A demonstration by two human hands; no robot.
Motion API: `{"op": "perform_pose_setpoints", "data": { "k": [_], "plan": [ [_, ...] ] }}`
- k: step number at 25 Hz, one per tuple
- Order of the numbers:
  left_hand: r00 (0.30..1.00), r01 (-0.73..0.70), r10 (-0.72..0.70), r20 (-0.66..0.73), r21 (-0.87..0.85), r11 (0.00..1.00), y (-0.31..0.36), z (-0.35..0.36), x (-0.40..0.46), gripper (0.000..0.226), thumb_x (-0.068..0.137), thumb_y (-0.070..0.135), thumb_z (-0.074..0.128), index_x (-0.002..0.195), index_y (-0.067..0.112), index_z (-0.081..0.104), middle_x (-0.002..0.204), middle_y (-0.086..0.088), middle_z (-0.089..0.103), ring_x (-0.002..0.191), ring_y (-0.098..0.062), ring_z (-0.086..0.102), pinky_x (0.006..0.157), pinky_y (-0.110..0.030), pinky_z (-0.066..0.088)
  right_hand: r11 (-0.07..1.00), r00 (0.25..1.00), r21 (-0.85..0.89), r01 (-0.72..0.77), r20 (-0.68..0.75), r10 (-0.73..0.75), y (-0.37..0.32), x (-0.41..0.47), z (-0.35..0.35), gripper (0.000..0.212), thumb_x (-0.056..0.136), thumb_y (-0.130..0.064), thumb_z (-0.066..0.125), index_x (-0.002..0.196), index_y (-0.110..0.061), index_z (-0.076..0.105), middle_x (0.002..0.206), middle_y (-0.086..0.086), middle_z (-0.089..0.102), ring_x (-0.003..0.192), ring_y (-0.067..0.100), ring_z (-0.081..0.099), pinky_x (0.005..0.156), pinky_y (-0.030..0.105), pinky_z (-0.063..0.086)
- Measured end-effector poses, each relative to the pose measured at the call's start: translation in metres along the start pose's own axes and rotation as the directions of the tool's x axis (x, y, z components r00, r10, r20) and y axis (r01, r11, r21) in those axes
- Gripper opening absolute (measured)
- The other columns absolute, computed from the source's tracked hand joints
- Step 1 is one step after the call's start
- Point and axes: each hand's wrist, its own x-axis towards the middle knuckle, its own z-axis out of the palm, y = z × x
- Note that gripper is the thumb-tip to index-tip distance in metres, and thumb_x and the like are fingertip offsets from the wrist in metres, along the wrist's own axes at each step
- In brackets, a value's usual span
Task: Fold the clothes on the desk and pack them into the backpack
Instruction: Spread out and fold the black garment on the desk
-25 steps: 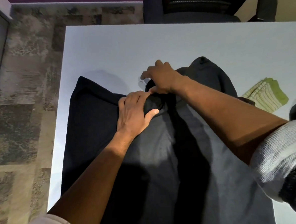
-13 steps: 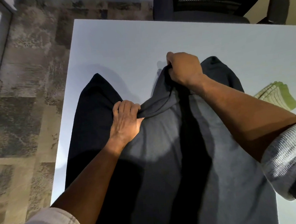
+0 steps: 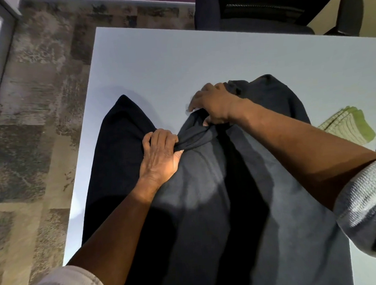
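White desk (image 3: 177, 61), carpet beyond. Dark garment (image 3: 208, 207) spread flat. Left hand (image 3: 159, 154) grips bunched fold; right hand (image 3: 213, 105) clutches same fold, just beyond left.

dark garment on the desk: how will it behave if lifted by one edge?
Probably floppy: the dark garment bunches into ridges where the left hand and right hand grip it. Likely drapes and drags, since most of it lies spread over the desk. Unlikely to roll or tip.
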Motion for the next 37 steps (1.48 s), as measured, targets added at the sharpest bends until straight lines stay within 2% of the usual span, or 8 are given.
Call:
{"op": "perform_pose_setpoints", "data": {
  "k": [6, 11, 15, 19, 25, 31, 33, 37],
  "plan": [
    [0.999, 0.038, -0.039, -0.018, -0.068, 0.997, 0.000, 0.001, -0.002, 0.026, 0.084, 0.023, 0.070, 0.101, 0.013, 0.052, 0.106, -0.008, 0.051, 0.107, -0.026, 0.045, 0.103, -0.049, 0.034, 0.992, 0.953, -0.035, -0.123, -0.281, 0.108, 0.018, 0.005, 0.005, 0.025, 0.088, -0.014, 0.064, 0.112, -0.013, 0.062, 0.112, 0.013, 0.063, 0.106, 0.036, 0.056, 0.075, 0.038, 0.038],
    [0.999, 0.044, -0.044, -0.002, -0.038, 0.998, 0.002, 0.001, 0.000, 0.023, 0.086, 0.021, 0.067, 0.101, 0.011, 0.053, 0.111, -0.008, 0.052, 0.109, -0.029, 0.049, 0.104, -0.048, 0.034, 0.696, 0.542, 0.634, -0.338, -0.473, 0.694, 0.063, -0.006, -0.011, 0.040, 0.085, 0.002, 0.045, 0.123, -0.009, 0.050, 0.122, 0.012, 0.056, 0.099, 0.034, 0.056, 0.079, 0.040, 0.043],
    [0.996, 0.088, -0.087, 0.021, -0.069, 0.994, 0.003, -0.002, 0.003, 0.021, 0.087, 0.022, 0.065, 0.103, 0.012, 0.055, 0.120, -0.007, 0.052, 0.117, -0.027, 0.046, 0.107, -0.046, 0.031, 0.797, 0.523, 0.463, -0.387, -0.602, 0.603, 0.055, -0.027, 0.014, 0.041, 0.089, -0.003, 0.049, 0.129, -0.010, 0.050, 0.134, 0.009, 0.051, 0.105, 0.033, 0.055, 0.082, 0.043, 0.045],
    [0.999, 0.049, -0.049, 0.006, -0.034, 0.998, -0.002, -0.004, 0.002, 0.017, 0.091, 0.024, 0.065, 0.103, 0.014, 0.059, 0.118, -0.005, 0.056, 0.118, -0.027, 0.050, 0.105, -0.047, 0.033, 0.565, 0.327, 0.748, -0.348, -0.468, 0.821, 0.050, -0.059, 0.052, 0.042, 0.098, -0.033, 0.053, 0.134, -0.013, 0.046, 0.134, 0.009, 0.047, 0.107, 0.030, 0.057, 0.075, 0.037, 0.042],
    [0.996, 0.071, -0.071, 0.055, -0.003, 0.997, -0.032, -0.036, 0.064, 0.022, 0.097, 0.034, 0.054, 0.095, 0.017, 0.068, 0.090, -0.004, 0.068, 0.091, -0.032, 0.061, 0.084, -0.045, 0.040, 0.571, 0.574, 0.644, -0.510, -0.240, 0.783, 0.085, -0.062, 0.049, 0.029, 0.087, -0.035, 0.062, 0.095, -0.008, 0.057, 0.092, 0.011, 0.061, 0.094, 0.035, 0.061, 0.072, 0.034, 0.042],
    [0.908, 0.340, -0.360, -0.213, -0.122, 0.932, -0.035, -0.055, 0.113, 0.040, 0.097, 0.031, 0.053, 0.135, 0.019, 0.052, 0.143, -0.004, 0.051, 0.131, -0.025, 0.047, 0.106, -0.046, 0.035, 0.329, 0.298, 0.944, -0.013, -0.310, 0.903, 0.082, -0.062, 0.027, 0.041, 0.093, -0.023, 0.058, 0.131, -0.011, 0.050, 0.114, -0.009, 0.058, 0.081, -0.006, 0.059, 0.078, 0.005, 0.040],
    [0.855, 0.448, -0.482, -0.190, -0.195, 0.872, -0.029, -0.047, 0.098, 0.048, 0.098, 0.032, 0.052, 0.143, 0.017, 0.043, 0.156, -0.006, 0.037, 0.144, -0.024, 0.035, 0.115, -0.049, 0.030, 0.410, 0.315, 0.903, -0.131, -0.354, 0.881, 0.077, -0.070, 0.049, 0.040, 0.094, -0.019, 0.054, 0.133, -0.007, 0.050, 0.119, -0.003, 0.059, 0.103, 0.012, 0.059, 0.086, 0.010, 0.035],
    [0.801, 0.583, -0.593, -0.077, -0.118, 0.803, -0.038, -0.024, 0.045, 0.059, 0.102, 0.038, 0.048, 0.152, 0.012, 0.031, 0.164, -0.013, 0.022, 0.151, -0.028, 0.021, 0.120, -0.055, 0.020, 0.604, 0.546, 0.746, -0.281, -0.393, 0.740, 0.071, -0.076, 0.104, 0.048, 0.097, -0.034, 0.051, 0.137, -0.008, 0.048, 0.138, 0.010, 0.054, 0.127, 0.030, 0.050, 0.111, 0.044, 0.037]
  ]
}}
